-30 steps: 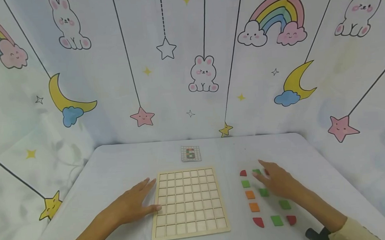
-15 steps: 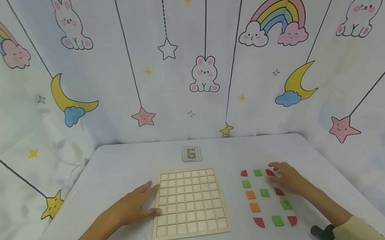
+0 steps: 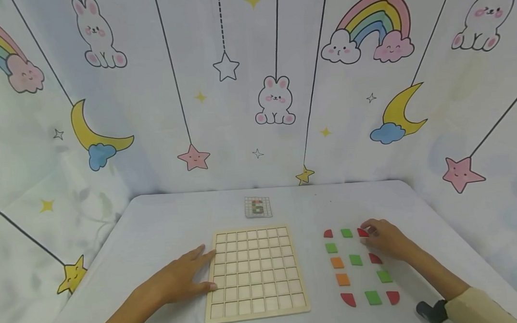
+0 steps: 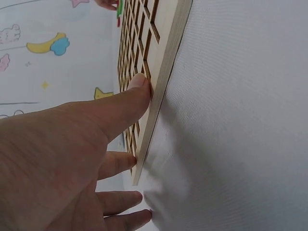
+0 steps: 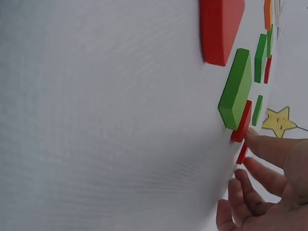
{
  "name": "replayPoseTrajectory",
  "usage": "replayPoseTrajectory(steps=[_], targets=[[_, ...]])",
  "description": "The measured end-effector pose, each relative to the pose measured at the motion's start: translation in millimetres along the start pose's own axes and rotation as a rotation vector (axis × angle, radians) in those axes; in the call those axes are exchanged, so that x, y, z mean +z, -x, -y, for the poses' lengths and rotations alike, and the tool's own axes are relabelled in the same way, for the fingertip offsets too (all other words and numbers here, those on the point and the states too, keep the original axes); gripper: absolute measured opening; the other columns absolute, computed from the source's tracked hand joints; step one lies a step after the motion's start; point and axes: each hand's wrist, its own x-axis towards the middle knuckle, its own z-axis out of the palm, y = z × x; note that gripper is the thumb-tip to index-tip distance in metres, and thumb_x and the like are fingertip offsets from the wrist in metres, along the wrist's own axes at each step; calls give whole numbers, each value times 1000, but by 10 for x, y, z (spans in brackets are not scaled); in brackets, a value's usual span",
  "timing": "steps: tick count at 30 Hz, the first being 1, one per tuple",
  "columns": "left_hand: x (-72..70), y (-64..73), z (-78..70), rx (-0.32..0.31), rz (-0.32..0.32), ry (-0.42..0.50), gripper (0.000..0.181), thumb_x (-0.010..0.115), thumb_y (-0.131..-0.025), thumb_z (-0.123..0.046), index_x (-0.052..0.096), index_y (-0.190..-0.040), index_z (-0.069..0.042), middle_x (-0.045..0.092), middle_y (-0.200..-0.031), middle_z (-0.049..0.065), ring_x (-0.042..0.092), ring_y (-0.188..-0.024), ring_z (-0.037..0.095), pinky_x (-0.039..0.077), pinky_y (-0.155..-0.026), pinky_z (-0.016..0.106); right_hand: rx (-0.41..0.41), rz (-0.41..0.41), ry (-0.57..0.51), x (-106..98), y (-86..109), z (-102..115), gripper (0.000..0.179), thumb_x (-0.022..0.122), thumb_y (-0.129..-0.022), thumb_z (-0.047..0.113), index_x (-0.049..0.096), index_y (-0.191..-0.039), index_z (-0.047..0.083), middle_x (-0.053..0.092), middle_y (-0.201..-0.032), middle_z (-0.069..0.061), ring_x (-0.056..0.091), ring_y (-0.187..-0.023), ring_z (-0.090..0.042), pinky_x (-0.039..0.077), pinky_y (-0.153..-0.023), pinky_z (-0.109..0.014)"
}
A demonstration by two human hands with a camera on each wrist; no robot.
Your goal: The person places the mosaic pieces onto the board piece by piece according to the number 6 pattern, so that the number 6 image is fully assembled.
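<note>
White fabric-textured surface (image 3: 157,233), two hands at a square pale-wood grid board (image 3: 258,317) and loose coloured pieces.

The person's left hand (image 3: 183,278) lies with fingers spread, thumb on the board's left border, probably to steady it. The right hand (image 3: 387,240) brackets a red quarter-circle piece (image 3: 363,233) between thumb and curled index finger in what looks like a pinch; the piece lies at the far right corner of the loose group. Flat green squares (image 3: 373,297) and orange squares (image 3: 337,263) sit apart, seemingly so each can be taken singly. Beyond the board, a small gridded card (image 3: 258,207) faces the person, presumably for reading. Behind the surface hangs a pale backdrop (image 3: 239,109) printed with rabbits (image 3: 275,103) and rainbows (image 3: 367,19).
</note>
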Motion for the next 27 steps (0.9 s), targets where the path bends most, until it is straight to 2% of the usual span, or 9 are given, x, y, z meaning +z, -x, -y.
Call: replayPoseTrajectory(steps=[13,21,27], targets=[[-20,2,4,-24,28,1,88,79,-89,-59,48,-159,-16,41,-164,26,44,-147,49,37,-115,72,52,39,-21,-5,-114,-100,32,72,-99,17,65,-126,2,67,-122,-21,65,-107,-35,62,-93,-53],[-12,-13,24,-35,33,-16,88,78,-89,-61,48,-160,-18,41,-164,25,44,-148,47,37,-115,72,48,47,-23,-52,-126,-91,30,72,-99,17,65,-122,-3,69,-116,-19,63,-103,-31,60,-94,-54],[-10,3,24,-34,28,-5,88,78,-89,-60,48,-160,-18,41,-164,24,44,-148,47,37,-115,71,13,27,-33,-42,-114,-82,30,73,-99,15,64,-119,-5,70,-108,-15,64,-97,-27,61,-91,-50]])
